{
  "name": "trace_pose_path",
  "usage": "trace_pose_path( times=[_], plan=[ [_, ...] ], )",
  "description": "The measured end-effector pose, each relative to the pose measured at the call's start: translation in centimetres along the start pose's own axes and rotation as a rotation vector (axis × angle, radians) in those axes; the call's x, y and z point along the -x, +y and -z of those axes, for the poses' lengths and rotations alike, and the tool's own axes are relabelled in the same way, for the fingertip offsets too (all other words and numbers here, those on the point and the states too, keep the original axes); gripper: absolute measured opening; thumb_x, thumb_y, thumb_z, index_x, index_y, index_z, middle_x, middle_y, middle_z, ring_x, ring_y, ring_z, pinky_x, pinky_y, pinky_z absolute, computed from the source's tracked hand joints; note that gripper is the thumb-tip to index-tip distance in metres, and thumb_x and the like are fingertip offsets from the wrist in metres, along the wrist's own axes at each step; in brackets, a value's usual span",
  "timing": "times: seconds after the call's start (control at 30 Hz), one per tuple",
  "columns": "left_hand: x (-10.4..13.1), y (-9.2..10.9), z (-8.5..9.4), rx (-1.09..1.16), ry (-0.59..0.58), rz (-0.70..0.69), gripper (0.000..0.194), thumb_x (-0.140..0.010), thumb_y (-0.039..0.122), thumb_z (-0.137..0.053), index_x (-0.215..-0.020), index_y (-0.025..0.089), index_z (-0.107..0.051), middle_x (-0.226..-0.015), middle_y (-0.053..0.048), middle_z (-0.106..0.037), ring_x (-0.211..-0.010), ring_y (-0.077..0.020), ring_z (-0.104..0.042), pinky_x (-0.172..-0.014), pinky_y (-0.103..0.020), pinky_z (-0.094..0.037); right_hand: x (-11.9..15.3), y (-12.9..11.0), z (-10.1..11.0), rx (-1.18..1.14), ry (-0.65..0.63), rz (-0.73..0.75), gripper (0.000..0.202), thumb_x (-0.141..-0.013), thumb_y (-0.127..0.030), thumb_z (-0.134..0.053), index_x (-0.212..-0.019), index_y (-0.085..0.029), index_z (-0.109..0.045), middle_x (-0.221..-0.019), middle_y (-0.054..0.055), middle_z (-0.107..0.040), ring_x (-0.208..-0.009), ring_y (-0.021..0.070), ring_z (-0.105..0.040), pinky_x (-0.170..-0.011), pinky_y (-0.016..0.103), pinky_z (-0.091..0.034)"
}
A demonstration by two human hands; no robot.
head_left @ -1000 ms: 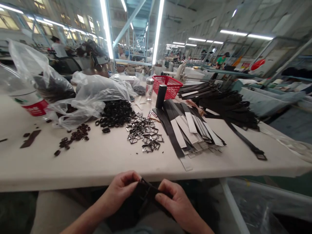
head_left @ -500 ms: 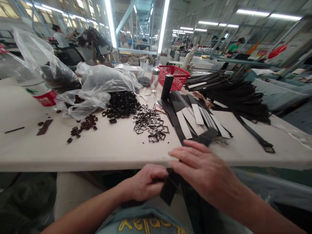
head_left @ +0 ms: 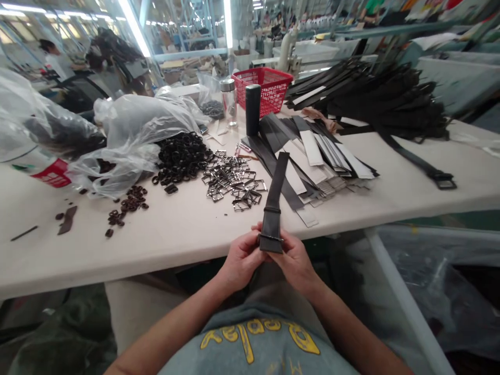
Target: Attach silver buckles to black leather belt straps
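A long table covered in pale cloth (head_left: 187,229) spans the view, its near edge just beyond the wearer's lap. On it, from left to right, lie translucent plastic bags (head_left: 136,117), small dark brown loops (head_left: 130,205), a heap of black loops (head_left: 183,156), a pile of open rectangular buckles (head_left: 232,182), probably metal, and a fan of dark straps and white strips (head_left: 312,151). A black cylinder (head_left: 252,110) and a clear bottle with a silver lid (head_left: 229,107) stand before a red plastic basket (head_left: 271,88). Behind, a large workroom extends under bright tube lights (head_left: 228,23); a person in a white top (head_left: 58,62) is at the left.

The flat dark strap (head_left: 273,208), bearing a crosswise band and a thin metal bar, is held at the table's near edge, its far end pointing towards the fan. The left hand (head_left: 242,260) and right hand (head_left: 295,260) pinch its near end from either side, thumbs and fingers closed on it. The strap hides some fingertips; whether its far end touches the table cannot be told. A person in a green top (head_left: 373,8) is cut off by the upper border, and the distant benches are blurred.
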State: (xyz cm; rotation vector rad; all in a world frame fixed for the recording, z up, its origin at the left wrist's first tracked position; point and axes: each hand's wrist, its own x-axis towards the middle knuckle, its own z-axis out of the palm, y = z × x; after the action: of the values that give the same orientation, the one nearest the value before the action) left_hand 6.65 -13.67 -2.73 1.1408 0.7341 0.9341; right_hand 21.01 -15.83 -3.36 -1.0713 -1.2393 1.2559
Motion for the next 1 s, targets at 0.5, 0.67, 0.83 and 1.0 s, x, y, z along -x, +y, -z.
trace_pose_path(
  times=[0.5, 0.67, 0.83, 1.0],
  plan=[
    [-1.9, -1.5, 0.8, -0.085, 0.031, 0.03, 0.038, -0.08, 0.048, -0.073, -0.1, 0.016, -0.067, -0.086, -0.005, -0.068, -0.074, -0.0157, -0.062, -0.073, -0.03, -0.054, -3.0, 0.6, 1.0, -0.067, 0.272, 0.066, 0.034, -0.092, -0.052, -0.062, -0.102, -0.021, -0.071, -0.096, 0.007, -0.075, -0.083, 0.0215, -0.072, -0.078, 0.035, -0.061],
    [-3.9, 0.7, 6.4, -0.651, 0.183, -0.139, 0.018, -0.088, 0.033, -0.063, -0.092, 0.017, -0.071, -0.085, -0.004, -0.068, -0.074, -0.0147, -0.063, -0.071, -0.027, -0.052, -4.8, 1.5, 1.8, -0.098, 0.276, 0.013, 0.041, -0.086, -0.058, -0.066, -0.098, -0.019, -0.069, -0.088, 0.006, -0.074, -0.072, 0.0195, -0.072, -0.068, 0.033, -0.062],
    [-6.6, 2.1, 8.8, -1.267, 0.139, -0.235, 0.011, -0.085, 0.022, -0.067, -0.094, 0.02, -0.074, -0.099, -0.006, -0.068, -0.087, -0.0191, -0.064, -0.08, -0.032, -0.053, -4.9, 1.8, 1.7, -0.131, 0.287, -0.019, 0.051, -0.082, -0.065, -0.067, -0.099, -0.017, -0.066, -0.077, 0.006, -0.073, -0.065, 0.0203, -0.073, -0.065, 0.035, -0.064],
    [-7.7, 2.2, 9.2, -1.491, 0.059, -0.237, 0.008, -0.086, 0.024, -0.068, -0.084, 0.02, -0.074, -0.093, -0.007, -0.068, -0.092, -0.0233, -0.062, -0.086, -0.037, -0.05, -4.8, 1.7, 1.9, -0.131, 0.269, -0.033, 0.051, -0.082, -0.065, -0.068, -0.095, -0.016, -0.065, -0.071, 0.005, -0.072, -0.06, 0.019, -0.072, -0.059, 0.031, -0.063]
  ],
)
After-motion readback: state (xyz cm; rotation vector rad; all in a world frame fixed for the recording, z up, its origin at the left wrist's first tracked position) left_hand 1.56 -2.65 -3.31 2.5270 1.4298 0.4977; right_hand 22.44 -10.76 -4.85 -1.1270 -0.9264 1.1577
